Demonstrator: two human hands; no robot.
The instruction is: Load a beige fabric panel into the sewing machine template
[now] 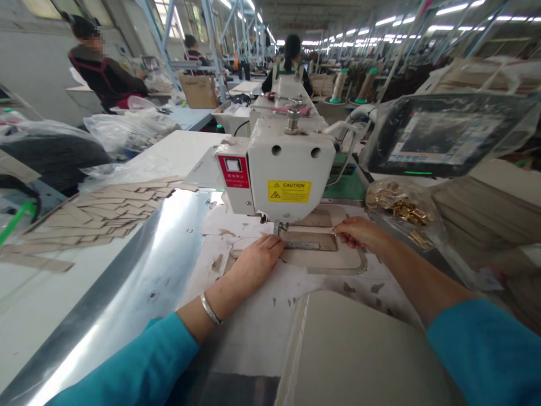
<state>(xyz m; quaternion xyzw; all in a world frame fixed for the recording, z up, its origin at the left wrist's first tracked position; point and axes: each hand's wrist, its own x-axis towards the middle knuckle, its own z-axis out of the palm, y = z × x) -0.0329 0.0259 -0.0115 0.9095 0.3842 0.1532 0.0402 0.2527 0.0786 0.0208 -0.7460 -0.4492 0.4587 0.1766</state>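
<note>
Under the white head of a sewing machine [291,169] lies a beige panel [325,259] with a brown slot and a flat metal strip [302,246] in it. My left hand [260,260] rests just left of the presser foot [278,226]. Its fingers are bent and close together at the strip's left end, and whatever they grip is hidden. My right hand [355,232] pinches at the right end of the slot; what is between thumb and fingertips is too small to make out.
Beige strips [105,208] lie in rows on the left table. A clear bag of gold metal fittings [406,208] sits on the right, below a plastic-wrapped screen [443,135]. A large beige panel [359,344] is in front of me. Other people sit farther back.
</note>
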